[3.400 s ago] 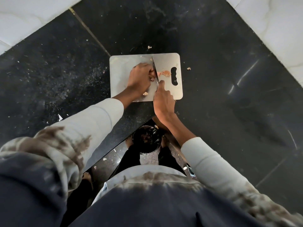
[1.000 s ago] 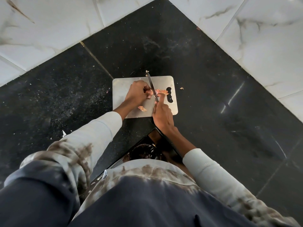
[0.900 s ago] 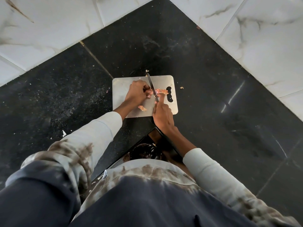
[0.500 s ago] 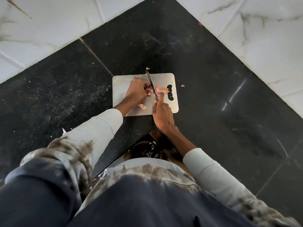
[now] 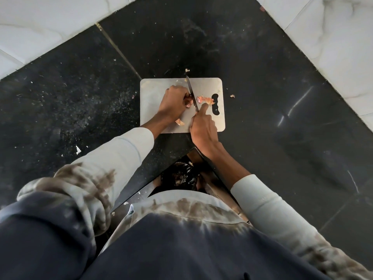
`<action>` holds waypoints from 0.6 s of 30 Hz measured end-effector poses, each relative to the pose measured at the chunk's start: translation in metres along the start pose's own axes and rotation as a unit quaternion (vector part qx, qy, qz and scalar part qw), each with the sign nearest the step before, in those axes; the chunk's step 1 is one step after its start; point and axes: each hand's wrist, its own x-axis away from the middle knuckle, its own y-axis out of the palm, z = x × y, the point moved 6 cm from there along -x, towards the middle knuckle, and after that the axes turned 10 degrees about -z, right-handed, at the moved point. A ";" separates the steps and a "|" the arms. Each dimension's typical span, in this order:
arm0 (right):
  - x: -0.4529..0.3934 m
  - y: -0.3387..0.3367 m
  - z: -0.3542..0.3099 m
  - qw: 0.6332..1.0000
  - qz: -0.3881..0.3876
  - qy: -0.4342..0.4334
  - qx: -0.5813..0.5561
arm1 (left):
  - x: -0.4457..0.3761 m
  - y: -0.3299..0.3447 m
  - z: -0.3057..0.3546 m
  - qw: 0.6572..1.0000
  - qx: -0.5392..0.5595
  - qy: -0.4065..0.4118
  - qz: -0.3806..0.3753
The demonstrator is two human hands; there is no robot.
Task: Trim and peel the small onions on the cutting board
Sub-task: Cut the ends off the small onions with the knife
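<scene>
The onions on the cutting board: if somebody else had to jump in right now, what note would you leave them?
Left hand: shut on a small onion, pinning it to the cutting board.
Right hand: grip shut on the knife, forefinger along the spine, blade down beside the onion.
Done: a cut-off end with skin lies right of the blade, another peel scrap near the board's front edge.
Left: finish trimming this onion and peel it. No other onions are visible; the hand may hide some.

Both hands and the knife (image 5: 191, 93) crowd the middle of the cutting board (image 5: 153, 87); its far-left corner lies bare. Onion scraps (image 5: 205, 100) sit beside the handle slot (image 5: 215, 104). The dark counter (image 5: 262, 77) around the board lies open.
</scene>
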 end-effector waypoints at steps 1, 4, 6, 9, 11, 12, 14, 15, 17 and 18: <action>-0.001 -0.002 0.000 1.000 -0.004 0.002 0.005 | 0.000 0.001 -0.001 1.000 0.002 -0.001 0.001; -0.001 -0.002 0.000 1.000 -0.018 0.000 0.014 | 0.001 0.001 -0.003 1.000 0.010 -0.003 0.004; -0.002 -0.002 0.000 1.000 -0.021 -0.007 0.017 | 0.001 0.001 -0.005 1.000 0.013 -0.002 0.006; -0.003 -0.005 0.000 0.999 -0.024 -0.020 0.017 | 0.002 0.000 -0.002 1.000 0.013 0.005 0.010; -0.004 -0.005 0.001 0.999 -0.026 -0.016 0.013 | 0.001 0.001 -0.004 1.000 0.012 0.009 0.014; -0.005 -0.002 0.001 1.000 -0.025 -0.015 0.013 | 0.002 0.001 -0.004 1.000 0.012 0.010 0.012; -0.012 0.008 -0.001 0.999 -0.026 -0.008 0.020 | 0.003 0.003 -0.004 1.000 0.016 0.017 0.010; -0.016 0.011 -0.001 0.999 -0.028 -0.005 0.023 | 0.003 0.003 -0.004 0.999 0.022 0.022 0.012; -0.023 0.014 0.001 0.999 -0.033 -0.001 0.012 | 0.004 0.004 -0.002 0.999 0.033 0.026 0.013; -0.026 0.015 0.001 0.999 -0.034 0.001 0.009 | 0.004 0.004 -0.002 0.999 0.032 0.027 0.014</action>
